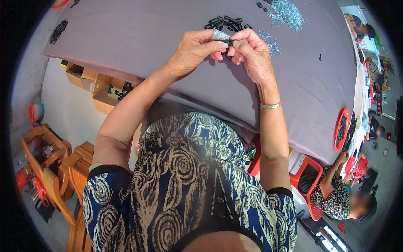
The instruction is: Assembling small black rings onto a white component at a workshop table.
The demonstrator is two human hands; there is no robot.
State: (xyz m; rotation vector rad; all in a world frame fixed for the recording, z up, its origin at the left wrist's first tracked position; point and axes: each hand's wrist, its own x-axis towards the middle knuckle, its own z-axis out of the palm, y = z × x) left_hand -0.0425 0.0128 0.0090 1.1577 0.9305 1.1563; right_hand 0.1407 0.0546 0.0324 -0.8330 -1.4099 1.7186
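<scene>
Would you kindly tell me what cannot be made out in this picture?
All in the head view:
Black part: mostly hidden by the left hand and right hand.
Box: contents partly hidden by the table and left forearm.
Silver pieces: too small to tell their shapes.
Red thing, upper left: cut off by the top edge.

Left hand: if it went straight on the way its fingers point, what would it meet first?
Likely the bare right hand, just past the small black piece that the left hand holds at its fingertips; depth between the two hands is hard to judge.
</scene>
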